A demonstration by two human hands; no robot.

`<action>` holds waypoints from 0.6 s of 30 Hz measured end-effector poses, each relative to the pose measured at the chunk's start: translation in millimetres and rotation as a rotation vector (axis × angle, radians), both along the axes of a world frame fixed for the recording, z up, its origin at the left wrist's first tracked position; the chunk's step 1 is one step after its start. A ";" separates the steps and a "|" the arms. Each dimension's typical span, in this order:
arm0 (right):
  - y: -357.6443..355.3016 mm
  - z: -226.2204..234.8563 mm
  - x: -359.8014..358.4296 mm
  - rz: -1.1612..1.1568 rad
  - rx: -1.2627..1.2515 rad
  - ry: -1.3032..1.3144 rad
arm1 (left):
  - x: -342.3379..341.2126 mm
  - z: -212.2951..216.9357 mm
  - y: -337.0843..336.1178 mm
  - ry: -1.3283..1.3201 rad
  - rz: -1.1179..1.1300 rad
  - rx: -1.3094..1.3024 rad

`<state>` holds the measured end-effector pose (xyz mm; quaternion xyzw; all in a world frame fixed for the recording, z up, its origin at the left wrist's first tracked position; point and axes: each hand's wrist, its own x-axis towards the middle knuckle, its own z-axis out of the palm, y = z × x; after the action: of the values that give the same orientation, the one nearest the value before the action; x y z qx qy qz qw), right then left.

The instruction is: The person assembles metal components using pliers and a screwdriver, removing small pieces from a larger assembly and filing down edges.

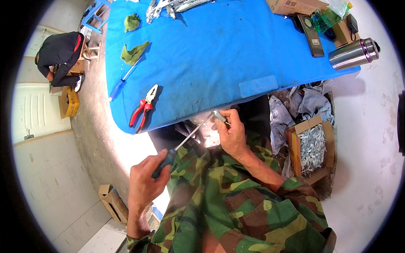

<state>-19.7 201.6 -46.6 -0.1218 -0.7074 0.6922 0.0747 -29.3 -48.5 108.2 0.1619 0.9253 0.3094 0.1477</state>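
Note:
My left hand [145, 179] is closed around the dark teal handle of a screwdriver [192, 137], whose steel shaft slants up to the right. Its tip reaches a small grey metal part [219, 115], pinched in the fingers of my right hand [231, 133]. Whether the tip touches the part or sits in it, I cannot tell. Both hands are over my lap, just below the near edge of the blue-covered table [202, 71]. Red-handled pliers [144, 109] and a blue-handled screwdriver [125, 79] lie on the cloth at the left.
Green cloths [134, 52] and a heap of metal pieces [175, 6] lie on the table. A steel flask [353, 55] stands by the right edge. Below, a carton [312, 147] holds many small metal pieces. Far left, another person [61, 55] bends over boxes.

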 end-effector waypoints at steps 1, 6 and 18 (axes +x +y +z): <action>-1.3 7.7 3.7 0.044 0.048 -0.022 | 1.0 -1.2 5.0 0.101 -0.080 -0.054; -9.8 9.1 15.7 0.048 0.154 0.117 | 11.5 -2.1 16.0 0.183 -0.046 -0.032; 28.3 -6.7 0.3 -0.169 -0.220 0.001 | 29.3 9.1 -5.2 0.194 0.079 0.189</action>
<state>-19.4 229.9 -53.3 -0.1879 -0.6144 0.7569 0.1193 -0.1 -53.7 117.3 0.1675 0.9077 0.3837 0.0295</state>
